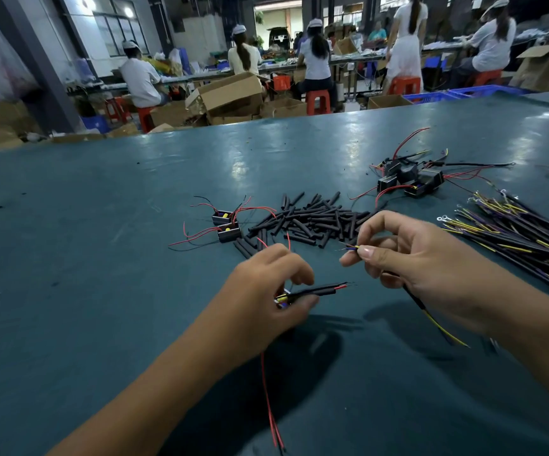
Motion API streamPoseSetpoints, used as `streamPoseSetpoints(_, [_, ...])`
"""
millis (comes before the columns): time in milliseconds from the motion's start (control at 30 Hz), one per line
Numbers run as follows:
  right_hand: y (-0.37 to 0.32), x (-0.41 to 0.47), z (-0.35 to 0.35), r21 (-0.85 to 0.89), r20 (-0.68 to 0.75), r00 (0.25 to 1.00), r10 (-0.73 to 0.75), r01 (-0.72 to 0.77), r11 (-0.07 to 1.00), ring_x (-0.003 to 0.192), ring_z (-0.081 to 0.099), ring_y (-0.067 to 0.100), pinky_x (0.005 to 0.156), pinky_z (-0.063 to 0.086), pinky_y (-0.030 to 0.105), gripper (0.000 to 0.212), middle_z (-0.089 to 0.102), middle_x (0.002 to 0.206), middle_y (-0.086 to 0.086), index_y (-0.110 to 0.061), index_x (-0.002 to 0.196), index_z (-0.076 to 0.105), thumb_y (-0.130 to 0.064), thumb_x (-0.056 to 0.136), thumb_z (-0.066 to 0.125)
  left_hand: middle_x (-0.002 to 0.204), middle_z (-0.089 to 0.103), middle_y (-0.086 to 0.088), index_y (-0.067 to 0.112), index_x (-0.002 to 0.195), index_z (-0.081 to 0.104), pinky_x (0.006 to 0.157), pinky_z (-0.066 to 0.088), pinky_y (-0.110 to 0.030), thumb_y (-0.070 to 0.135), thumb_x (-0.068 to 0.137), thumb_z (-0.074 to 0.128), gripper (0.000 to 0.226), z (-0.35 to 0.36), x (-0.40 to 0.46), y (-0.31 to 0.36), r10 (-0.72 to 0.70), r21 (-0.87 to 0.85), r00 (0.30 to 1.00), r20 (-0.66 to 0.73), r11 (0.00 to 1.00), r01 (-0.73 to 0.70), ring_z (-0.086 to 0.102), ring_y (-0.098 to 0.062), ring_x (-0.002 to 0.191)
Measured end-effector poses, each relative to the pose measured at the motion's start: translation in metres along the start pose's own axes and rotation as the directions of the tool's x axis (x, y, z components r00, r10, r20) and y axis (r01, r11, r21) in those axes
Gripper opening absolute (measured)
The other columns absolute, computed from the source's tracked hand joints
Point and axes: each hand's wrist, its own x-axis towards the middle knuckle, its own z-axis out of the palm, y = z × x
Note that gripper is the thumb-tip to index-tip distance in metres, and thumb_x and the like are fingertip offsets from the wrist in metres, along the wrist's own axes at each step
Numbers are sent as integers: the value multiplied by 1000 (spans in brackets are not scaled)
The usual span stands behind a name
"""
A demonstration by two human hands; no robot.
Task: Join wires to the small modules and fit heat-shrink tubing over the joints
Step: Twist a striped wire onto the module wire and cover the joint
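- The table (pixel 108 245) has a smooth blue-green top, a bit shiny where the lights hit it.
- The heat-shrink tubes (pixel 312 218) in the pile look like dull black plastic or rubber.
- The small modules (pixel 228 227) are dark plastic boxes with yellow bits inside.
- The red wires (pixel 271 419) have a thin, smooth plastic coat.
- The wire bundle (pixel 523 238) at the right has black, yellow and purple plastic coats, with tiny shiny metal rings at some ends.
- The boxes (pixel 230 93) on the floor are plain brown cardboard.
- The stools (pixel 318 102) are bright red plastic.
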Motion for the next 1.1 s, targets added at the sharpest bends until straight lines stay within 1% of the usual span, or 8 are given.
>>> streamPoseSetpoints(133, [3,2,-1,-44,-6,999,49,-49,998,61,50,8,52,39,18,4,76,91,11,-8,96,53,-7,99,55,111,45,13,21,104,57,74,46,-27,31,84,80,32,18,1,4,-26,74,999,32,997,24,52,-13,85])
streamPoseSetpoints(300, [3,3,0,-24,-26,996,84,-84,996,62,51,9,54,39,21,6,76,93,11,-10,95,53,-12,100,54,105,48,4,15,104,56,70,49,-37,24,87,77,28,24,7,8,-41,136,998,39,990,35,48,-18,79])
streamPoseSetpoints(400, [1,3,0,-3,-39,995,93,-94,996,61,52,11,53,40,21,7,76,92,13,-9,94,54,-12,100,54,96,49,4,14,96,56,66,43,-30,16,92,70,15,23,7,5,-39,109,999,25,993,36,46,-15,77])
streamPoseSetpoints(500, [2,2,1,-21,-76,994,80,-82,996,58,52,13,49,40,21,8,75,86,13,-7,94,55,-12,100,54,87,44,12,20,89,51,64,32,-19,16,92,68,18,20,5,0,-80,51,997,7,996,79,43,-5,73])
streamPoseSetpoints(667, [7,1,9,-50,-113,993,37,-43,998,49,50,13,41,35,19,8,72,77,14,-9,94,56,-9,101,53,79,45,15,23,85,49,62,34,-19,14,90,71,24,18,3,-5,-117,12,992,-54,993,118,44,-3,72])
streamPoseSetpoints(833, [9,0,13,23,-119,991,60,-58,998,49,49,13,40,33,20,10,71,79,11,-11,90,62,-7,98,57,72,50,17,24,82,48,58,34,-14,13,90,71,27,17,0,-9,-144,-52,987,-75,989,141,44,-5,63])
streamPoseSetpoints(967, [8,-1,11,33,-110,993,49,-45,998,53,53,13,41,33,19,16,65,77,13,-12,80,68,-7,94,62,65,47,8,22,83,49,53,34,-18,17,92,71,25,16,-2,-17,-166,-69,982,-92,985,160,40,-8,56])
streamPoseSetpoints(1100, [3,-4,9,-140,-50,995,-90,82,987,50,54,12,44,40,20,5,68,69,-1,-19,84,73,-23,83,77,67,53,3,23,84,50,54,40,-28,23,94,70,22,13,-3,-24,-180,-108,980,-85,979,170,45,-17,59])
